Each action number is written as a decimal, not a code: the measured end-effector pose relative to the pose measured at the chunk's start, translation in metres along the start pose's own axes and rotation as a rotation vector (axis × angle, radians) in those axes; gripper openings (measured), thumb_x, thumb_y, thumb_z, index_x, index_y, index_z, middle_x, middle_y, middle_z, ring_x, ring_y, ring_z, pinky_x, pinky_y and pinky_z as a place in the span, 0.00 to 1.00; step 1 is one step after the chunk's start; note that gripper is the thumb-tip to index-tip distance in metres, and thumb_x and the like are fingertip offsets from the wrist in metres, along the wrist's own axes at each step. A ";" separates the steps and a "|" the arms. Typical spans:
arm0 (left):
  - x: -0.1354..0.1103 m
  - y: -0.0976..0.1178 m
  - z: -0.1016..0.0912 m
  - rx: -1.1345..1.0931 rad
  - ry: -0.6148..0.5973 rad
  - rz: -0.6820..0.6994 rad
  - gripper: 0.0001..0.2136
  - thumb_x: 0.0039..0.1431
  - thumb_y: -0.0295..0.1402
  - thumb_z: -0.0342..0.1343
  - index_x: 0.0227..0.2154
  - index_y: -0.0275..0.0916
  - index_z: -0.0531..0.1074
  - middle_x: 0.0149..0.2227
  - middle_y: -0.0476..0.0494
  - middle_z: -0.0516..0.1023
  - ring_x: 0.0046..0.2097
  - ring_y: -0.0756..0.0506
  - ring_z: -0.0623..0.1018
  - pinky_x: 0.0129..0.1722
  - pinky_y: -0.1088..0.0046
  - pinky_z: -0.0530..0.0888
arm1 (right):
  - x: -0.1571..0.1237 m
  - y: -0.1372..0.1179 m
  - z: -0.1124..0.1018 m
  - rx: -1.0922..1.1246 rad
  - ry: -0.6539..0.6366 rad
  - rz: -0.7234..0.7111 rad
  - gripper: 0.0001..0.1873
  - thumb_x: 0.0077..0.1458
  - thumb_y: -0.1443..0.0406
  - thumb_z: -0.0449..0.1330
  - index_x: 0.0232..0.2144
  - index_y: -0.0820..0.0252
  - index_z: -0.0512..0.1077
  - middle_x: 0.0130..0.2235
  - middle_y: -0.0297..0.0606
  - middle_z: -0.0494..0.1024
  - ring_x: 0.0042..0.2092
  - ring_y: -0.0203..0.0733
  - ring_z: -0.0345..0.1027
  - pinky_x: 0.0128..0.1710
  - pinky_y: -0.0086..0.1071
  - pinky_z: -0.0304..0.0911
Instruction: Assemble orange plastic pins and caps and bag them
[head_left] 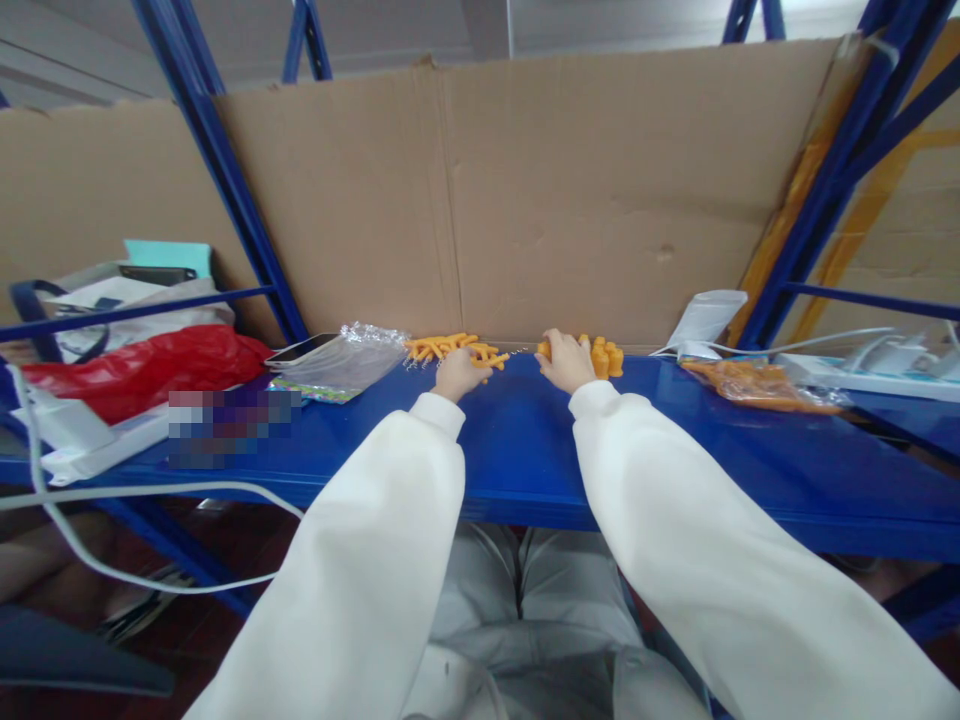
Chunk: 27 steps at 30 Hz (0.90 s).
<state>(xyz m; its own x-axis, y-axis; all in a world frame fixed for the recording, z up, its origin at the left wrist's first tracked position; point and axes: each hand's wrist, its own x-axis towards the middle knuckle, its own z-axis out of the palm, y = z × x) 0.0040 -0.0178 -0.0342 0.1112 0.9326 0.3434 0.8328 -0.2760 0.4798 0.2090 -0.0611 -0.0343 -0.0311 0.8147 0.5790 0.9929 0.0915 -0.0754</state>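
My left hand (461, 374) is closed at the right end of a pile of thin orange branched pieces (435, 347), its fingertips on one of them. Small metal chains show along that pile's front edge. My right hand (568, 362) curls around a chunky orange piece (545, 350), which shows between thumb and forefinger. Right beside it stands a cluster of chunky orange pieces (607, 358), partly covered by the hand. A short thin chain (519, 351) lies between my hands. How firmly each hand grips is hard to make out at this size.
A blue shelf tabletop (517, 450) carries everything, backed by a cardboard sheet (585, 200). Clear plastic bags (352, 362) and a red bag (165, 370) lie left. On the right are a bagged orange bundle (765, 384) and a white power strip (870, 372). A white cable (187, 488) hangs at left.
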 end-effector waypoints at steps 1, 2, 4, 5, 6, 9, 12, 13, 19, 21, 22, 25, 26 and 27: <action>0.000 0.001 -0.001 -0.002 -0.002 -0.004 0.15 0.54 0.35 0.67 0.44 0.37 0.79 0.36 0.38 0.86 0.43 0.38 0.85 0.45 0.66 0.78 | 0.000 -0.001 0.000 0.018 -0.013 0.013 0.19 0.66 0.64 0.52 0.56 0.64 0.68 0.53 0.58 0.79 0.55 0.60 0.71 0.53 0.49 0.59; -0.001 0.001 -0.001 -0.008 -0.002 -0.006 0.16 0.54 0.35 0.67 0.45 0.37 0.79 0.36 0.38 0.86 0.43 0.38 0.85 0.45 0.66 0.78 | 0.000 -0.002 0.000 0.031 -0.028 0.028 0.18 0.66 0.64 0.52 0.56 0.64 0.68 0.52 0.58 0.80 0.54 0.60 0.72 0.53 0.49 0.59; -0.001 0.002 -0.001 -0.023 0.000 -0.008 0.18 0.54 0.35 0.67 0.47 0.36 0.78 0.37 0.37 0.86 0.43 0.39 0.85 0.45 0.67 0.78 | -0.001 -0.003 -0.001 0.039 -0.078 0.052 0.16 0.65 0.65 0.53 0.54 0.61 0.68 0.51 0.56 0.81 0.53 0.60 0.74 0.53 0.49 0.59; 0.000 0.001 0.000 -0.029 0.004 -0.007 0.18 0.54 0.35 0.67 0.48 0.36 0.78 0.37 0.38 0.86 0.43 0.39 0.85 0.44 0.68 0.78 | -0.001 -0.003 -0.002 0.033 -0.115 0.060 0.14 0.65 0.65 0.54 0.52 0.61 0.69 0.50 0.55 0.82 0.52 0.60 0.74 0.52 0.49 0.59; 0.000 0.001 0.000 -0.034 0.006 -0.006 0.19 0.54 0.35 0.67 0.49 0.36 0.78 0.37 0.38 0.86 0.43 0.40 0.85 0.44 0.69 0.78 | -0.002 -0.003 -0.003 0.020 -0.153 0.063 0.13 0.65 0.65 0.55 0.50 0.60 0.70 0.49 0.54 0.82 0.52 0.60 0.75 0.52 0.49 0.59; 0.002 -0.001 0.003 -0.048 0.004 -0.002 0.21 0.53 0.35 0.68 0.50 0.36 0.77 0.37 0.40 0.86 0.43 0.41 0.84 0.44 0.71 0.78 | -0.003 -0.004 -0.007 -0.041 -0.228 0.070 0.11 0.64 0.68 0.56 0.48 0.60 0.72 0.49 0.54 0.82 0.53 0.59 0.75 0.53 0.48 0.59; 0.002 -0.002 0.004 -0.058 0.005 -0.002 0.23 0.54 0.35 0.67 0.53 0.34 0.76 0.40 0.38 0.86 0.44 0.41 0.84 0.45 0.70 0.78 | -0.005 -0.007 -0.010 -0.105 -0.233 0.074 0.12 0.64 0.68 0.56 0.49 0.61 0.72 0.52 0.54 0.81 0.56 0.58 0.72 0.54 0.47 0.59; 0.001 -0.001 0.005 -0.060 0.006 0.002 0.24 0.54 0.34 0.67 0.54 0.34 0.76 0.41 0.38 0.86 0.44 0.41 0.84 0.46 0.69 0.78 | -0.006 -0.008 -0.011 -0.126 -0.235 0.072 0.13 0.64 0.68 0.55 0.50 0.61 0.73 0.54 0.54 0.80 0.58 0.57 0.71 0.54 0.46 0.58; -0.001 0.001 0.004 -0.077 -0.033 0.102 0.23 0.55 0.30 0.65 0.55 0.36 0.76 0.41 0.42 0.85 0.43 0.42 0.84 0.46 0.69 0.80 | -0.008 -0.010 -0.014 -0.187 -0.245 0.075 0.19 0.64 0.71 0.52 0.55 0.65 0.72 0.58 0.56 0.76 0.61 0.57 0.66 0.58 0.51 0.56; -0.002 0.001 0.005 -0.084 -0.043 0.132 0.24 0.56 0.28 0.64 0.57 0.36 0.75 0.41 0.42 0.85 0.41 0.43 0.84 0.44 0.70 0.80 | -0.009 -0.011 -0.013 -0.176 -0.234 0.078 0.20 0.64 0.70 0.51 0.55 0.65 0.72 0.58 0.56 0.76 0.61 0.58 0.66 0.60 0.54 0.54; -0.002 0.000 0.005 -0.089 -0.047 0.144 0.25 0.56 0.27 0.63 0.58 0.36 0.74 0.41 0.42 0.85 0.39 0.43 0.84 0.43 0.70 0.81 | -0.009 -0.011 -0.013 -0.175 -0.227 0.080 0.20 0.64 0.70 0.51 0.56 0.65 0.73 0.58 0.56 0.76 0.61 0.58 0.66 0.62 0.57 0.53; 0.000 -0.002 0.007 -0.114 -0.050 0.179 0.26 0.57 0.26 0.61 0.60 0.37 0.72 0.41 0.42 0.86 0.34 0.45 0.83 0.40 0.70 0.81 | -0.009 -0.010 -0.010 -0.192 -0.205 0.090 0.21 0.64 0.70 0.50 0.55 0.65 0.73 0.58 0.55 0.76 0.62 0.59 0.64 0.65 0.62 0.46; 0.000 -0.003 0.008 -0.120 -0.045 0.192 0.26 0.57 0.25 0.61 0.60 0.38 0.72 0.42 0.42 0.86 0.35 0.45 0.84 0.41 0.70 0.81 | -0.009 -0.010 -0.009 -0.199 -0.195 0.092 0.21 0.64 0.70 0.50 0.55 0.65 0.73 0.58 0.55 0.76 0.62 0.59 0.64 0.66 0.63 0.45; 0.001 -0.004 0.009 -0.122 -0.038 0.204 0.26 0.57 0.25 0.61 0.60 0.38 0.72 0.44 0.41 0.86 0.36 0.45 0.84 0.43 0.69 0.81 | -0.009 -0.009 -0.008 -0.205 -0.185 0.093 0.21 0.64 0.70 0.50 0.55 0.65 0.74 0.58 0.55 0.76 0.63 0.59 0.64 0.66 0.64 0.44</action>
<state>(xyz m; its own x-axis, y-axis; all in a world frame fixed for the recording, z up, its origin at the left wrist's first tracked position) 0.0051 -0.0134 -0.0427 0.2925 0.8622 0.4136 0.7198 -0.4833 0.4983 0.2009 -0.0744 -0.0322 0.0590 0.9066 0.4179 0.9944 -0.0903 0.0555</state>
